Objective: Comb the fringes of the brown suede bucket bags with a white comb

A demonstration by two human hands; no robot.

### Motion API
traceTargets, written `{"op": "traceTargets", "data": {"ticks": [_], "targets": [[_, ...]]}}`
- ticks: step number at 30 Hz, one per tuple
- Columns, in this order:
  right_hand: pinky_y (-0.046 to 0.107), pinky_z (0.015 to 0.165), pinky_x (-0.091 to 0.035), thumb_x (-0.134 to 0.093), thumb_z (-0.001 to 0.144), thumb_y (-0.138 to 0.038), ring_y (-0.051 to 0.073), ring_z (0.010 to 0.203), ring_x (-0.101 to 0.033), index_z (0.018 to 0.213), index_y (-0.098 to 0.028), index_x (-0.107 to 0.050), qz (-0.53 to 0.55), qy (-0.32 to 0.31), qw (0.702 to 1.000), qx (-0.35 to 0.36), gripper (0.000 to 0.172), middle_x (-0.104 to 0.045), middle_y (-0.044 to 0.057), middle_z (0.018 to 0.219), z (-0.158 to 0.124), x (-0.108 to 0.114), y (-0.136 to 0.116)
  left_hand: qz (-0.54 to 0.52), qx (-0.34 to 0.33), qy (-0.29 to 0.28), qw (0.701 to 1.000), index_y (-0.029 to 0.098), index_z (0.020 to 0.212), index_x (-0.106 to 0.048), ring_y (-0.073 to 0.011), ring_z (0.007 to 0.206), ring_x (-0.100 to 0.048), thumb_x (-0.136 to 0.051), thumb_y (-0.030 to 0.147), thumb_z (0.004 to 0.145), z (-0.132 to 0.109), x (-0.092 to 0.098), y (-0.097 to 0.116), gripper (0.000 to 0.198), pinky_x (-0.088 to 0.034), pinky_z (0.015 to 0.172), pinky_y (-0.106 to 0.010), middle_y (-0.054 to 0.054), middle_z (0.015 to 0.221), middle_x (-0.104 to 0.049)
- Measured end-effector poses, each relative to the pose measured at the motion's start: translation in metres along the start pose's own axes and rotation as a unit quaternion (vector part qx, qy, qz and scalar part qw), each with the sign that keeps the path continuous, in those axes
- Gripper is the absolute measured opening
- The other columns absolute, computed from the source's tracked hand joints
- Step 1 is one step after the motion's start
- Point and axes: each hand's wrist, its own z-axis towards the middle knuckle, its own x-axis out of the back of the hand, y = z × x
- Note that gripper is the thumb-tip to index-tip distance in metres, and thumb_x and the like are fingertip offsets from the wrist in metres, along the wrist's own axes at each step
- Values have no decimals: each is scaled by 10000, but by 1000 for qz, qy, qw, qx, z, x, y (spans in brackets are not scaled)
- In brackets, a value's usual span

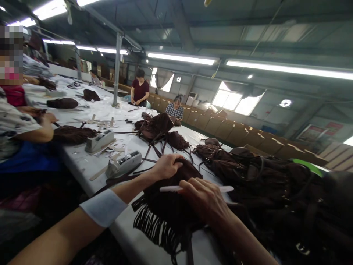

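Observation:
A dark brown fringed bag (165,206) lies before me on the table, its fringe hanging toward the near edge. The fingers of my left hand (167,166) are closed on its upper edge. My right hand (202,195) is over the bag's right side, fingers curled round a slim, pale pinkish-white stick-like tool (226,188) that pokes out on both sides. What the tool is, and whether it touches the bag, I cannot make out. A pale white band (104,208) wraps my left forearm.
Two tape dispensers (124,163) (99,141) stand left of my hands among paper scraps. More brown bags (154,127) lie ahead, and a large heap of them (248,169) fills the right. A co-worker (24,125) sits at the left; others work farther along the white table (82,162).

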Motion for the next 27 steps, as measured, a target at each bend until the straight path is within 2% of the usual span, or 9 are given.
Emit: {"op": "traceTargets", "data": {"ticks": [4,7,10,14,18,23,27], "targets": [[324,590,-256,-439,987,-234,152,662,-455,989,-218,-562,-35,-67,996,57,124,-580,-4,761,19,-2,-2,-41,7,-35,999,165,1017,-701,-224,909,-654,-579,209,776,3,1,6,274,-482,880,-328,-61,976,-738],[325,593,-266,-467,968,-197,158,684,-475,970,-220,-552,-40,-127,988,83,88,-594,-1,781,10,-8,-2,-100,26,-54,993,130,1020,-696,-213,864,-669,-562,205,782,1,4,2,283,-518,810,-310,-73,952,-744],[324,583,-264,-498,947,-175,159,691,-507,979,-228,-551,-44,-160,983,75,82,-606,-2,778,-8,-18,-2,-158,47,-65,984,104,1043,-686,-202,831,-685,-548,196,791,-1,2,-1,301,-541,758,-291,-84,942,-749],[321,522,-195,-519,904,-143,150,609,-544,963,-232,-540,-42,-210,977,5,108,-619,-15,732,-30,-28,-12,-185,70,-43,979,100,1045,-689,-198,802,-689,-550,191,794,-2,-1,-6,302,-544,732,-289,-83,913,-751],[315,509,-156,-464,919,-228,150,545,-575,890,-231,-505,25,-248,966,-71,50,-623,-32,657,-39,-19,-33,-153,86,16,984,134,991,-710,-200,841,-676,-545,183,794,-3,-3,-17,262,-523,765,-289,-67,923,-747],[290,533,-203,-426,919,-262,154,556,-589,868,-240,-497,152,-250,948,-126,91,-621,-41,634,-45,-7,-56,-82,127,84,985,167,972,-716,-223,947,-654,-577,186,772,-9,-21,-39,245,-474,877,-314,-66,975,-739],[248,576,-311,-406,933,-351,143,590,-550,866,-233,-545,290,-216,901,-240,195,-587,-35,627,-63,-24,-66,-51,154,93,982,184,969,-717,-212,953,-658,-577,185,776,-13,-43,-57,238,-466,887,-302,-60,980,-741]]}}
